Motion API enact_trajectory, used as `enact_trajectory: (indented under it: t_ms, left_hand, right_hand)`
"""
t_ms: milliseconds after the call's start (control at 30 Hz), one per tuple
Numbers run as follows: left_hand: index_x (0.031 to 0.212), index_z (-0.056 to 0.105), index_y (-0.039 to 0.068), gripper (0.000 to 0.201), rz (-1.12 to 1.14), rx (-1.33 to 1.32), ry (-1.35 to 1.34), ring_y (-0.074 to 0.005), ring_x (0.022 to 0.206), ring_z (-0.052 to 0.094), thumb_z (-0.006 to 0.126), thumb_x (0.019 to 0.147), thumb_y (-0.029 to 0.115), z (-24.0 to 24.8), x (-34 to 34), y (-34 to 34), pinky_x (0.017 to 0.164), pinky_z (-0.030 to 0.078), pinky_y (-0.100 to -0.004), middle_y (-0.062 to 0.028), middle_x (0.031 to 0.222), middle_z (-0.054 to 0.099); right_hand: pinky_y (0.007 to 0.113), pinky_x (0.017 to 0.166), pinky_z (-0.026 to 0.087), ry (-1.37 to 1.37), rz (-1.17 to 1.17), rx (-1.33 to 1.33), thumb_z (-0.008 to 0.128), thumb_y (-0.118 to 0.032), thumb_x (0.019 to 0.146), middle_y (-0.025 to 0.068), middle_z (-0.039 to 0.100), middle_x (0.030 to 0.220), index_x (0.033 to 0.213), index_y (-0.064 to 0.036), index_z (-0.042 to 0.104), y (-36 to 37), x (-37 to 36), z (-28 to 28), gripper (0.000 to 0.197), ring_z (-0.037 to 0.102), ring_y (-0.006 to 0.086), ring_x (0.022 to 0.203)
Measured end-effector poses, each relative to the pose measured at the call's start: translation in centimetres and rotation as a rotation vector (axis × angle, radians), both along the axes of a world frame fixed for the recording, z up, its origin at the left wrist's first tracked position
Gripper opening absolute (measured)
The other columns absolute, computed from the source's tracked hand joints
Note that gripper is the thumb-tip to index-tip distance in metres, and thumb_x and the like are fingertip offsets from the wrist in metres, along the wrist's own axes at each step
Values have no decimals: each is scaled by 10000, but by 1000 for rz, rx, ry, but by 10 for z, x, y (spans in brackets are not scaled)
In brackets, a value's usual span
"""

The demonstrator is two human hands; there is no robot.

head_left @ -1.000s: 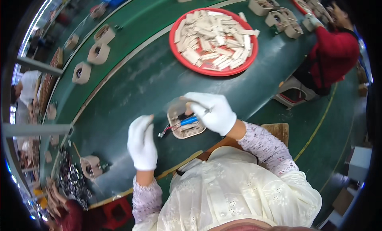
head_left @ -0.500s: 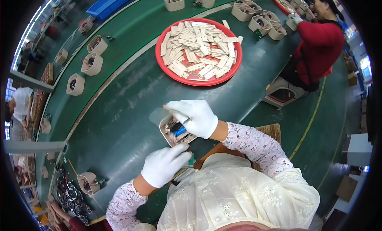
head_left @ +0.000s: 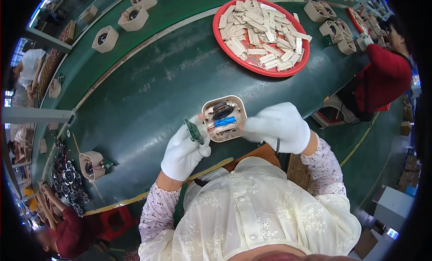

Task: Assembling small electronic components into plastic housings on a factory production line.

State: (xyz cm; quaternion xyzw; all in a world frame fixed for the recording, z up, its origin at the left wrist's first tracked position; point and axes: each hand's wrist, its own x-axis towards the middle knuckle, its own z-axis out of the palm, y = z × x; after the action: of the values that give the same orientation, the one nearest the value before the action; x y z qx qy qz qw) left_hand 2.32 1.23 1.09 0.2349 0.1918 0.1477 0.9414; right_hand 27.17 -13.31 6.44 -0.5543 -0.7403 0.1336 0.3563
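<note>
Both my hands wear white gloves. My right hand point(head_left: 278, 127) grips the right side of an open beige plastic housing point(head_left: 223, 119) that shows a dark round part, wires and a blue cylinder inside. My left hand point(head_left: 183, 152) holds the housing's left edge and pinches a small green circuit board point(head_left: 194, 131) beside it. The housing is lifted just above the dark green conveyor belt point(head_left: 148, 94), close to my chest.
A red round tray point(head_left: 261, 33) of several beige strips lies further up the belt. More beige housings point(head_left: 105, 38) ride the belt, one point(head_left: 92, 164) at lower left. A person in red point(head_left: 382, 78) works at right; another point(head_left: 67, 225) at lower left beside speaker parts.
My left hand came up from the belt edge to the housing and now holds the green board. The housing has been raised and brought nearer to me.
</note>
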Motion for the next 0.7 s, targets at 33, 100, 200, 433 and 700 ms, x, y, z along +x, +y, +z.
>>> enact_trajectory:
  t_ms: [33, 100, 200, 433, 700]
  left_hand:
    - [1328, 516, 14, 402, 43, -35, -32, -209, 985, 625, 533, 929, -36, -9, -4, -1, 792, 578, -344, -116, 1156, 610]
    - [1228, 559, -7, 310, 107, 53, 99, -209, 920, 654, 538, 921, -47, -9, -1, -6, 739, 580, -347, -115, 1070, 638]
    - [1027, 610, -20, 154, 110, 361, 280, -207, 777, 682, 613, 882, -73, 4, 12, -12, 664, 572, -317, -124, 907, 669]
    - [837, 646, 31, 181, 80, 1614, 407, -231, 790, 678, 795, 735, 40, 21, 22, -8, 677, 532, -330, -94, 862, 671]
    - [1121, 659, 65, 373, -172, 1652, 386, -284, 840, 681, 783, 769, 66, 32, 23, 3, 721, 544, -339, -125, 995, 677]
  right_hand:
    - [361, 562, 498, -211, 15, -67, 683, -65, 706, 35, 592, 733, 1127, -149, 641, -2, -4, 7, 432, 632, 231, 654]
    - [365, 557, 500, -298, 51, -120, 685, -98, 724, 25, 586, 748, 1082, -152, 623, 1, -10, 10, 368, 636, 226, 668]
    - [365, 578, 523, -404, 61, -193, 677, -158, 769, 30, 610, 799, 987, -131, 606, 9, -20, 6, 231, 657, 229, 718]
    - [389, 608, 530, -281, -30, -347, 758, -435, 776, 81, 658, 792, 781, -102, 670, 17, -20, 28, 345, 679, 284, 705]
    - [354, 584, 521, -362, -93, -147, 696, -189, 796, 31, 590, 835, 932, -141, 627, 11, -39, 8, 160, 649, 214, 731]
